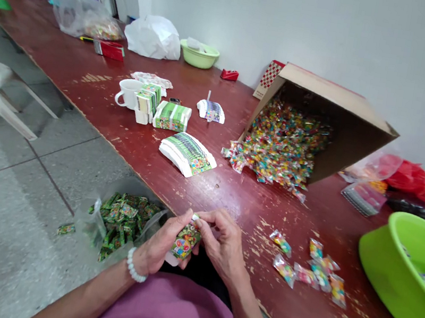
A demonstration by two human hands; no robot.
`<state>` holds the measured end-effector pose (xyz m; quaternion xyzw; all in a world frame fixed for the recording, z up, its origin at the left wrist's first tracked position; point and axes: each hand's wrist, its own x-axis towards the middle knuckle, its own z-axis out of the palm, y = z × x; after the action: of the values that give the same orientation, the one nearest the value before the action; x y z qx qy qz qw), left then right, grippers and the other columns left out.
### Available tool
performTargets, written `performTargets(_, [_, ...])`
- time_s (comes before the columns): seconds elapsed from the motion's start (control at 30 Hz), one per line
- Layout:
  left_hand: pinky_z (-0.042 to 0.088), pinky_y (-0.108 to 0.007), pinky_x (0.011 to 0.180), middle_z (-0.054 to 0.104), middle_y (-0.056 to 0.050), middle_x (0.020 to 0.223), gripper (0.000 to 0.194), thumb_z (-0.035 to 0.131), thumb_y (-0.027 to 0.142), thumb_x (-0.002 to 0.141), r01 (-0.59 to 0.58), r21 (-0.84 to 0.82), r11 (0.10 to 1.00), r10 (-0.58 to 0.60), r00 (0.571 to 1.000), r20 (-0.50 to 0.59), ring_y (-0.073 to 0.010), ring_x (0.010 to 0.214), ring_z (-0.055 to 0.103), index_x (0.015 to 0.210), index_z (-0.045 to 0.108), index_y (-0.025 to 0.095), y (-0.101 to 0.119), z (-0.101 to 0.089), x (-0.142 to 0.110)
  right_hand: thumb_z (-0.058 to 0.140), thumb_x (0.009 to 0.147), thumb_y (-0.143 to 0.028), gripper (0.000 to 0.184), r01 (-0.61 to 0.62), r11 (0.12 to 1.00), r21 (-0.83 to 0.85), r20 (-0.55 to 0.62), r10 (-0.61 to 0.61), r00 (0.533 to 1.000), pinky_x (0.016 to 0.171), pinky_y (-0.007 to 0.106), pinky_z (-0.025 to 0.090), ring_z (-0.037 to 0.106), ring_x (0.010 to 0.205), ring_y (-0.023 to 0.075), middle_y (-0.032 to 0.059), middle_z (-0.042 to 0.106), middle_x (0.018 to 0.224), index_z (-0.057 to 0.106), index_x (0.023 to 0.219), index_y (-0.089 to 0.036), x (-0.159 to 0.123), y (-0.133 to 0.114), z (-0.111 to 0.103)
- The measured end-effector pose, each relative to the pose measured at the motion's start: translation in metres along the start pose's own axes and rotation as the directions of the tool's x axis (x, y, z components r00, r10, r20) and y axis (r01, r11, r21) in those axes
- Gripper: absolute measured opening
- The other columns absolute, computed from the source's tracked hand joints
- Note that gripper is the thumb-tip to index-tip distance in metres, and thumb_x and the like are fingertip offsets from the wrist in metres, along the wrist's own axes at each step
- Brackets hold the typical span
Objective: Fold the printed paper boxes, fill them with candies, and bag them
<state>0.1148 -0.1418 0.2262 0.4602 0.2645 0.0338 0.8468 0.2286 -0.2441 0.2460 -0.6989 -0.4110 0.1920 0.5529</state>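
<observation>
Long red-brown bench [98, 90] against a pale wall, paint chipped along the near edge; grey tiled floor to the left.

Cardboard carton [335, 119] lies tipped on its side, a heap of wrapped candies [279, 148] spilling from its mouth onto the bench. Heap looks large, so the stock to be packed seems barely dented. Green basin [400, 269] at the right edge holds a few printed items, contents mostly out of view. Clear plastic bag [122, 220] hangs below the bench edge, left of the hands, and is partly filled with small green packets that look finished. One packet [65, 229] lies loose on the floor beside it. Fanned stack of flat printed box blanks [188, 154] waits mid-bench, with banded bundles [171, 116] and a white mug [128, 93] behind. Many blanks unused. A small cluster of loose candies [310, 268] sits on the bench just right of the hands.

Judgement: work is somewhere in the middle. A fair batch is bagged, far more remains.

Small printed box [185, 241] is held over the lap, just off the bench edge. Left hand [160, 245] is wrapped closed around its lower body. Right hand [221, 241] pinches the top end, fingertips [203, 216] together at the flap. Cannot tell whether the flap is tucked in.
</observation>
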Motion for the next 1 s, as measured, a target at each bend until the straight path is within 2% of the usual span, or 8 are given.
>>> performTargets(0.17, [0.041,-0.020,0.037,0.063,-0.005,0.060,0.066,0.040,0.071,0.090,-0.060,0.129,0.990,0.061,0.998,-0.004,-0.0109,0.038,0.055,0.073,0.065,0.012,0.005,-0.001,0.000,0.067,0.086,-0.031,0.014,-0.080,0.996,0.024,0.001,0.080,0.997,0.056,0.024,0.046,0.059,0.061,0.0131,0.0029,0.068,0.079,0.075,0.085,-0.020,0.009,0.002,-0.001])
performTargets(0.33, [0.038,-0.019,0.036,0.063,-0.006,0.058,0.070,0.037,0.070,0.092,-0.047,0.231,0.972,0.047,0.999,0.006,-0.0098,0.036,0.053,0.066,0.065,0.011,0.007,-0.004,-0.001,0.067,0.085,-0.025,0.012,0.005,1.000,-0.026,0.025,-0.005,1.000,0.059,0.025,0.045,0.059,0.064,0.0149,0.0022,0.065,0.072,0.077,0.080,-0.021,0.010,-0.004,-0.006])
performTargets(0.5, [0.038,-0.020,0.035,0.060,-0.004,0.055,0.068,0.038,0.071,0.090,-0.012,0.093,0.996,0.010,1.000,0.021,-0.0111,0.036,0.054,0.067,0.064,0.012,0.002,-0.005,0.001,0.063,0.090,-0.030,0.016,0.025,0.998,0.055,0.116,-0.032,0.993,0.068,0.029,0.051,0.064,0.077,0.0183,0.0040,0.067,0.082,0.077,0.087,-0.023,0.004,-0.012,-0.009])
performTargets(0.57, [0.038,-0.020,0.034,0.061,-0.004,0.054,0.064,0.042,0.070,0.089,0.038,-0.006,0.999,-0.038,0.999,0.014,-0.0119,0.035,0.054,0.069,0.063,0.013,0.001,-0.004,0.003,0.063,0.091,-0.035,0.018,-0.061,0.988,0.140,0.104,0.047,0.993,0.064,0.028,0.052,0.065,0.070,0.0164,0.0039,0.068,0.084,0.075,0.090,-0.022,0.001,-0.010,-0.003])
performTargets(0.67, [0.041,-0.021,0.034,0.062,-0.003,0.055,0.060,0.047,0.069,0.087,0.074,-0.120,0.990,-0.075,0.997,0.002,-0.0127,0.035,0.055,0.069,0.062,0.014,0.001,-0.003,0.005,0.069,0.087,-0.041,0.022,-0.226,0.910,0.349,0.045,0.225,0.973,0.048,0.024,0.046,0.060,0.048,0.0124,-0.0007,0.065,0.067,0.070,0.093,-0.020,-0.003,-0.002,0.010])
performTargets(0.73, [0.042,-0.022,0.034,0.062,-0.003,0.056,0.059,0.048,0.068,0.087,0.072,-0.147,0.987,-0.073,0.997,-0.006,-0.0131,0.035,0.056,0.070,0.062,0.013,0.002,-0.003,0.005,0.072,0.084,-0.041,0.024,-0.261,0.869,0.419,0.003,0.286,0.958,0.044,0.022,0.043,0.057,0.044,0.0116,-0.0026,0.063,0.060,0.068,0.092,-0.019,-0.004,0.002,0.017])
performTargets(0.9, [0.042,-0.020,0.034,0.064,-0.002,0.055,0.055,0.048,0.065,0.089,0.008,-0.124,0.992,-0.014,0.999,-0.043,-0.0128,0.035,0.055,0.091,0.066,0.013,0.001,-0.001,0.004,0.074,0.083,-0.039,0.023,-0.237,0.835,0.497,0.054,0.243,0.968,0.045,0.023,0.045,0.058,0.045,0.0094,0.0022,0.069,0.081,0.067,0.080,-0.018,-0.004,0.001,0.017])
performTargets(1.0, [0.042,-0.021,0.033,0.064,-0.002,0.056,0.056,0.045,0.065,0.091,0.030,-0.147,0.989,-0.029,1.000,0.009,-0.0141,0.035,0.056,0.094,0.066,0.013,0.001,-0.001,0.005,0.069,0.087,-0.041,0.023,-0.209,0.861,0.463,0.047,0.212,0.976,0.046,0.024,0.047,0.059,0.047,0.0086,0.0051,0.069,0.095,0.070,0.085,-0.018,-0.004,0.001,0.012])
